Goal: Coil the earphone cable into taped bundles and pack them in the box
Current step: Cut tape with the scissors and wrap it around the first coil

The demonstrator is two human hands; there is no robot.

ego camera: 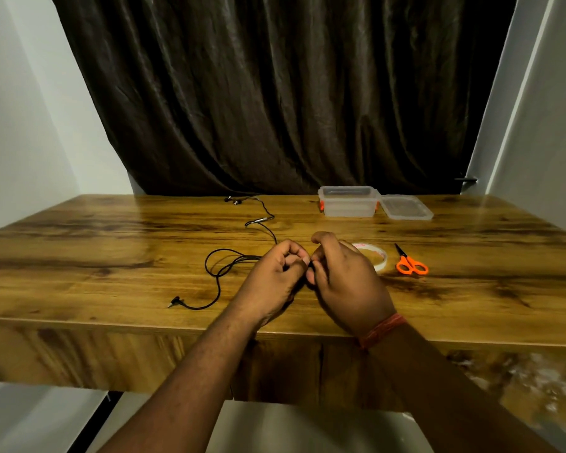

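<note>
A black earphone cable (217, 268) lies on the wooden table (111, 243). Its jack plug (176, 302) rests near the front left, and the earbuds (233, 200) sit at the far edge. My left hand (275, 279) and my right hand (343, 282) meet over the table's middle, both pinching the cable where a loop runs in from the left. The pinched stretch is mostly hidden by my fingers. A clear plastic box (349, 202) with orange clips stands open at the back, its lid (406, 207) lying beside it on the right.
A roll of clear tape (374, 255) lies just behind my right hand. Orange-handled scissors (410, 261) lie to its right. A dark curtain (281, 93) hangs behind the table. An orange band circles my right wrist.
</note>
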